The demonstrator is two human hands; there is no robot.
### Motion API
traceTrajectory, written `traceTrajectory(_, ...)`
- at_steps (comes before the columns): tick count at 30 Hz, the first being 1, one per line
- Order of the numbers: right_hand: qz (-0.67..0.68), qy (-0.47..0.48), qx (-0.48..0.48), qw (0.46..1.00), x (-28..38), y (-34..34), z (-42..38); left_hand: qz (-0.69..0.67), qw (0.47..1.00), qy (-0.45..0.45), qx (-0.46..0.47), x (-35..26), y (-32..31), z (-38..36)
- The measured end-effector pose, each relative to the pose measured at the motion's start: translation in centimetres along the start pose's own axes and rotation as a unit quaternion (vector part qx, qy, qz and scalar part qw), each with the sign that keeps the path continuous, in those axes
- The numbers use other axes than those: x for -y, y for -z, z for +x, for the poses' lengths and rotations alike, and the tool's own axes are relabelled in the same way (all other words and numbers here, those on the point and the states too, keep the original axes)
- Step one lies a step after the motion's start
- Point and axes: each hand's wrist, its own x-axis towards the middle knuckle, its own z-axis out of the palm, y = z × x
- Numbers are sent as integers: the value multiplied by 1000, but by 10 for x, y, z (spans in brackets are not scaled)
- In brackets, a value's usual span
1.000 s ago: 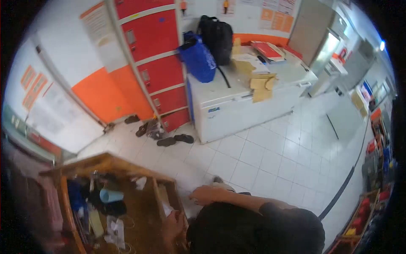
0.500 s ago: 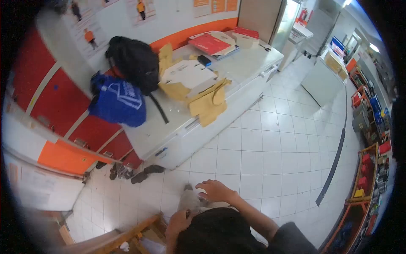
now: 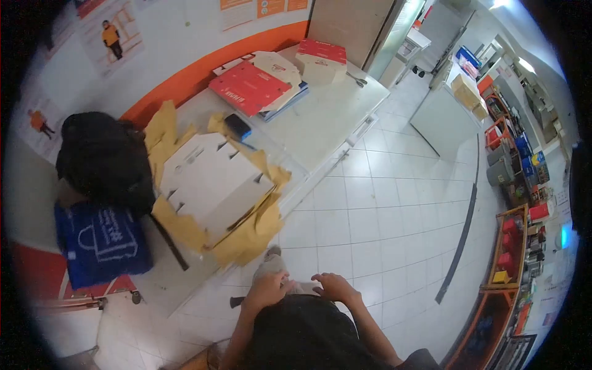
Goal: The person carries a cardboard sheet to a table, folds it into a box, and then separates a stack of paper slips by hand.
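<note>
My left hand [image 3: 269, 290] is in front of my waist, with its thumb and fingers apart and nothing visible in it. Level with it, my right hand [image 3: 336, 287] has loosely bent fingers and holds nothing I can see. Both hands are in the air before my dark shirt [image 3: 302, 333], apart from the counter. Closest to them on the counter is a stack of flat white cardboard box blanks [image 3: 213, 179], lying on torn brown paper [image 3: 246, 243]. A small black-and-blue object [image 3: 237, 126] sits just behind the stack.
A black backpack [image 3: 105, 160] and a blue bag [image 3: 105, 240] occupy the counter's left end. Red-and-white cardboard boxes [image 3: 253, 86] and scissors [image 3: 356, 80] lie farther along the white counter [image 3: 327, 117]. Tiled floor [image 3: 388, 228] runs to an orange-framed shelf [image 3: 505, 265] on the right.
My view has moved closer to the counter, so the box blanks appear larger. My left hand has risen toward the right one, and the right hand has shifted rightward in view.
</note>
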Motion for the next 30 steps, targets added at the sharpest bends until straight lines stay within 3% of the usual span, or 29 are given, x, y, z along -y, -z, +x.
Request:
traceTrajectory(3,82,-23,-19,996,-27,73,38,-24,997,-77,-4,-41,31,73)
traceTrajectory(6,102,8,-116,988,-60,146,70,-105,987,-123,4,-84,63,151)
traceTrajectory(9,211,-18,-175,962,-99,223,106,-132,980,-148,-24,-116,87,240)
traceTrajectory(12,224,2,-178,958,-166,295,163,-165,974,-120,-94,-143,113,333)
traceTrajectory(16,199,18,-194,960,-269,373,290,-162,946,-89,-268,-145,130,454)
traceTrajectory(19,133,93,-266,950,-332,421,396,-93,929,-66,-353,-146,148,543)
traceTrajectory(22,72,134,-413,898,-357,481,478,-135,894,-77,-420,-151,164,645)
traceTrajectory(25,-12,269,-574,773,-376,522,561,-193,855,-90,-474,-154,171,755)
traceTrajectory(28,-139,407,-619,657,-393,552,626,-18,873,-54,-484,-132,166,824)
traceTrajectory(30,-116,443,-638,620,-378,561,646,50,863,-64,-500,-128,156,827)
